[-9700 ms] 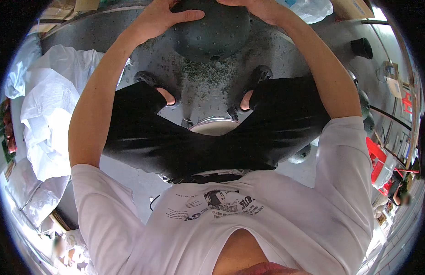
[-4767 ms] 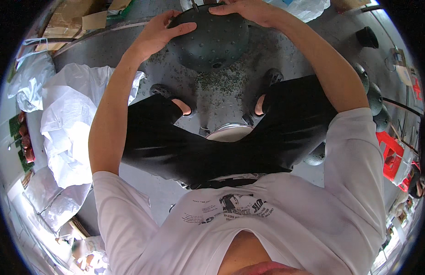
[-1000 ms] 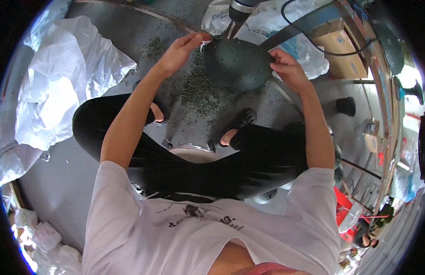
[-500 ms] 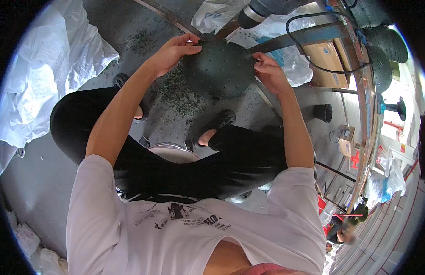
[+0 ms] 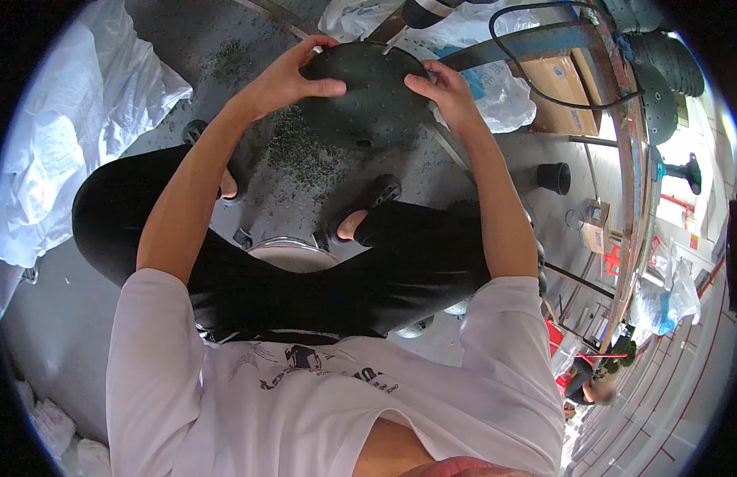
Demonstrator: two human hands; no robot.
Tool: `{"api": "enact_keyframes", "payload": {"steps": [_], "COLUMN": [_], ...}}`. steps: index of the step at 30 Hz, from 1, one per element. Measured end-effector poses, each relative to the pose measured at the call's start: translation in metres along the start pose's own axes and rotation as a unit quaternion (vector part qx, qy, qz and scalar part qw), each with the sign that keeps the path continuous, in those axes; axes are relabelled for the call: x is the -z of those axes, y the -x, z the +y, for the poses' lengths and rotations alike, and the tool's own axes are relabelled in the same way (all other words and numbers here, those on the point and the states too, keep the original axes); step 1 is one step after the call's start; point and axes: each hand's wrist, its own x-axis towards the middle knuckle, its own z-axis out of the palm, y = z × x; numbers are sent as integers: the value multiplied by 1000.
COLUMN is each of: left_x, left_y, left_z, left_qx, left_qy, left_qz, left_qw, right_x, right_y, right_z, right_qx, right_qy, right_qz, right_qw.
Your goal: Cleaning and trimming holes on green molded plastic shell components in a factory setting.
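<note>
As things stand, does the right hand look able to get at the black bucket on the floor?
Probably not right now: the right hand is busy holding the dark dome at its edge, and the black bucket sits apart, off to the right.

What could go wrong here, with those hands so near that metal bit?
The left hand and right hand grip the dark dome on either side of a slim metal bit at its far edge; if the dome slipped, fingers might get nicked. Dark crumbs litter the floor near the right shoe, so footing could be slippery.
</note>
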Motion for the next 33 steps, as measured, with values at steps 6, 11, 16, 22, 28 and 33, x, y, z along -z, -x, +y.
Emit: {"api": "enact_keyframes", "payload": {"steps": [6,11,16,22,28,33], "left_x": [-1,-3,-4,2,1,-3], "left_y": [0,1,-2,-1,1,-3], "left_z": [-3,7,8,11,12,17], "left_qx": [-39,-43,-54,-66,-98,-73], "left_qy": [-107,-74,-59,-96,-101,-106], "left_qz": [38,50,23,34,76,47], "left_qw": [993,995,997,993,987,991], "right_x": [-12,-28,-31,-38,-41,-35], "right_y": [-6,-4,-9,-8,-11,-9], "right_z": [-2,-9,-5,-10,-7,-3], "right_qx": [34,54,59,53,50,49], "right_qy": [66,89,150,144,131,126], "right_qz": [16,102,148,175,164,178], "right_qw": [997,989,976,973,976,975]}}
